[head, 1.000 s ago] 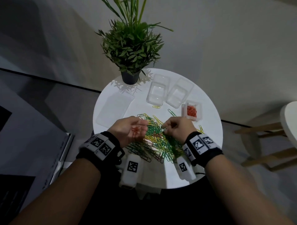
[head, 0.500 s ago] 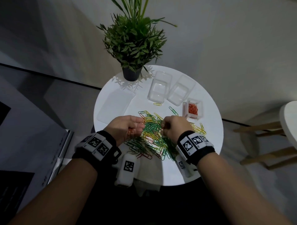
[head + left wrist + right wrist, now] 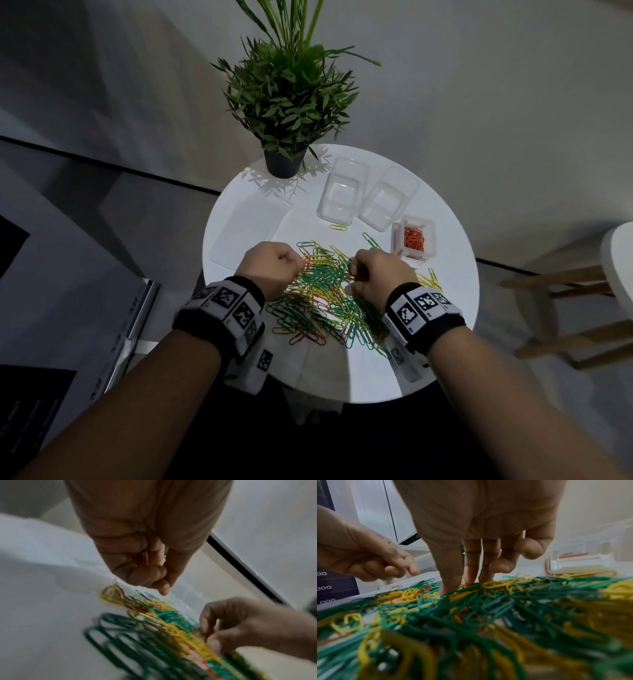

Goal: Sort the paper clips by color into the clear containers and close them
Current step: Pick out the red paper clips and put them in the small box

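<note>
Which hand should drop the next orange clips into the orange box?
Left, probably. The left hand already grips a bunch of orange clips. The right hand sits nearer the orange box, but its fingertips are down in the pile.

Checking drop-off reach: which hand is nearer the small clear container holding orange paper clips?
Right. The right hand works the clip pile just beside the small clear container of orange paper clips; the left hand is across the pile, farther off.
</note>
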The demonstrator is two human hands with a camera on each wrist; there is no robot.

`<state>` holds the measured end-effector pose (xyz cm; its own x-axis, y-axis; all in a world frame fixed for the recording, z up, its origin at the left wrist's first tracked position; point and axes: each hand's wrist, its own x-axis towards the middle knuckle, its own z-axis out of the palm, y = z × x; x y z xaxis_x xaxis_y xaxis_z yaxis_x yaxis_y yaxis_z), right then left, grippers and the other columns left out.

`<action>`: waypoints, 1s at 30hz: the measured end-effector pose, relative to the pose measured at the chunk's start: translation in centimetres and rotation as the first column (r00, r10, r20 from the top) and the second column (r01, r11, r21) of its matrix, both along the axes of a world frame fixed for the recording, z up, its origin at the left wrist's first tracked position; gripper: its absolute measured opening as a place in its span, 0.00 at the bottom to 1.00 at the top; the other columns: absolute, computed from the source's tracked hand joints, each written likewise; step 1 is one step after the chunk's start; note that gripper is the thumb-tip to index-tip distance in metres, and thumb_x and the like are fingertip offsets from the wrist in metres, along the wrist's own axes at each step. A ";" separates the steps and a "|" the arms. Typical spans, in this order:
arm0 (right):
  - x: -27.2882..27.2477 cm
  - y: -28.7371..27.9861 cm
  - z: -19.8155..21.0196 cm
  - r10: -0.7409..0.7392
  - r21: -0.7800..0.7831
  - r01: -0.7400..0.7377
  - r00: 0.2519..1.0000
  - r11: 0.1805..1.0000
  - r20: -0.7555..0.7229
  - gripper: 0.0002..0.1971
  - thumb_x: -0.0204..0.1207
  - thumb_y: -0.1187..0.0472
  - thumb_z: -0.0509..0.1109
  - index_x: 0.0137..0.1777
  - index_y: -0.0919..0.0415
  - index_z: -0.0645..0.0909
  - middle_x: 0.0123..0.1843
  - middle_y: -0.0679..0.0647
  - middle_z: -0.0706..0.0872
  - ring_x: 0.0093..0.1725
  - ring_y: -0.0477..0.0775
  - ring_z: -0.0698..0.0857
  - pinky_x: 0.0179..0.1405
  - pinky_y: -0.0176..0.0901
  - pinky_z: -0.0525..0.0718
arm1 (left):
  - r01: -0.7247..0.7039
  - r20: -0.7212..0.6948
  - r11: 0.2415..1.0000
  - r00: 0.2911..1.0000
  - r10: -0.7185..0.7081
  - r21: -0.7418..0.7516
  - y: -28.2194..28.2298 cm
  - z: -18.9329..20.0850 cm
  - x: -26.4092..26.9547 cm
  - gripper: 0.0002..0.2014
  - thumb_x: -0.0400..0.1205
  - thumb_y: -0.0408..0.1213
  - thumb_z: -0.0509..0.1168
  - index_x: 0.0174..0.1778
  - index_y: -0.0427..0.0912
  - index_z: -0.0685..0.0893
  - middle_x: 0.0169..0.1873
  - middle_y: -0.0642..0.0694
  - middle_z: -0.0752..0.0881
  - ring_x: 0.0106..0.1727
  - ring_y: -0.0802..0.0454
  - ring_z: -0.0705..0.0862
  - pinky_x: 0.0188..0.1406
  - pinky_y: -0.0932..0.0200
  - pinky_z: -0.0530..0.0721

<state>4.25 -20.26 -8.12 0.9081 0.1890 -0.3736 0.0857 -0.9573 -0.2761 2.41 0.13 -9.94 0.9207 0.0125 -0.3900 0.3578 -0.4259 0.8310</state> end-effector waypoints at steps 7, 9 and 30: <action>0.4 1.0 0.0 0.042 -0.058 -0.040 0.999 0.997 0.028 0.02 0.74 0.60 0.68 0.41 0.52 0.79 0.44 0.51 0.87 0.48 0.56 0.84 0.50 0.49 0.85 | 0.121 0.048 0.928 0.988 -0.147 0.352 -0.2 1.1 2.2 0.09 0.76 0.31 0.65 0.38 0.43 0.90 0.36 0.46 0.89 0.40 0.48 0.86 0.39 0.60 0.85; 0.4 0.9 0.1 0.040 -0.050 -0.039 0.999 0.998 0.028 0.04 0.74 0.61 0.68 0.40 0.51 0.79 0.44 0.50 0.88 0.48 0.56 0.85 0.50 0.49 0.85 | 0.153 0.043 0.897 0.981 -0.187 0.415 -0.4 1.0 2.7 0.08 0.75 0.32 0.67 0.35 0.46 0.90 0.37 0.47 0.89 0.43 0.48 0.86 0.45 0.56 0.87; -1.0 -4.7 3.8 -0.205 0.717 0.694 0.714 0.074 -0.670 0.06 0.73 0.75 0.66 0.45 0.66 0.81 0.32 0.58 0.89 0.30 0.52 0.90 0.22 0.34 0.86 | 0.199 -0.072 0.963 0.974 -0.214 -0.182 -3.2 3.7 3.5 0.04 0.79 0.31 0.70 0.39 0.36 0.83 0.30 0.46 0.87 0.22 0.58 0.77 0.23 0.66 0.73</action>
